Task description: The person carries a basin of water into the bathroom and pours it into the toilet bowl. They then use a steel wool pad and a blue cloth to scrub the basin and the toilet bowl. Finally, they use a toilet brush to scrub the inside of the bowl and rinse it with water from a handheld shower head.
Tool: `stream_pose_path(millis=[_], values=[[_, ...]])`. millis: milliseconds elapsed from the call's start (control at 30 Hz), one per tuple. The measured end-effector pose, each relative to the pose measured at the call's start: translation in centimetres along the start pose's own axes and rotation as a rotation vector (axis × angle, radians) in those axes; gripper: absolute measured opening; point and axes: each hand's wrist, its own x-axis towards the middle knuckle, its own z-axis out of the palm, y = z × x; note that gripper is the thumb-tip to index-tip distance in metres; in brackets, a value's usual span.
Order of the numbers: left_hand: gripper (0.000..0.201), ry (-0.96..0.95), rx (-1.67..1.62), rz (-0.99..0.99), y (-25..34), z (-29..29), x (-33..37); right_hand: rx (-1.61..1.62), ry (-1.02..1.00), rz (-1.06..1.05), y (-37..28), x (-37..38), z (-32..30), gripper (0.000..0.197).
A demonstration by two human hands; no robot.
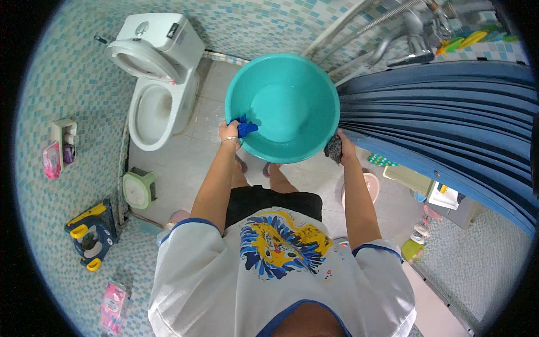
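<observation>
A large teal plastic basin (289, 106) is in front of me, its inside bare apart from a small blue cloth (247, 128) at the left rim. My left hand (229, 131) is closed round that rim, with the crumpled cloth bunched at its fingers. At the basin's lower right side, my right hand (347, 148) holds a dark grey, fuzzy wad (334, 148), like a scrubber or cloth, against the outer wall. The right fingertips are partly hidden by the wad and the rim.
A white toilet (154, 109) with raised lid stands left. Blue pleated curtain (438, 101) hangs right, below a metal tap (412, 48). A green stool (139, 188) stands by the left wall; a pink basin (368, 186) sits on the floor beyond my right forearm.
</observation>
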Motion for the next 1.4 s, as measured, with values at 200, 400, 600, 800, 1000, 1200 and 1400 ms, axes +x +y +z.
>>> stream_pose_path(millis=[200, 400, 600, 800, 1000, 1200, 1400], values=[[0.022, -0.004, -0.074, -0.122, -3.2, 6.3, -1.4, 0.059, -0.028, 0.042, -3.3, -1.4, -3.6, 0.032], [0.024, -0.112, -0.057, -0.128, -6.9, 7.1, 0.3, -0.445, 0.023, -0.248, -4.7, -1.7, -5.7, 0.022], [0.028, -0.119, -0.172, -0.097, -7.9, 5.7, 0.4, -0.495, 0.009, -0.293, -3.8, -0.1, -6.4, 0.017], [0.028, -0.029, -0.204, -0.024, -6.4, 1.0, 2.7, -0.373, -0.027, -0.192, -1.8, 1.0, -3.7, 0.016], [0.03, 0.0, -0.219, 0.071, -0.7, -6.0, 1.7, -0.263, -0.045, -0.126, -0.2, -0.4, -1.0, 0.015], [0.033, 0.032, -0.28, 0.095, 3.8, -14.4, 1.4, -0.23, -0.085, -0.027, 2.3, -1.8, 4.7, 0.017], [0.034, 0.168, -0.569, -0.19, -2.2, -17.3, 2.3, -0.317, -0.171, -0.052, 3.5, -2.9, 11.4, 0.021]])
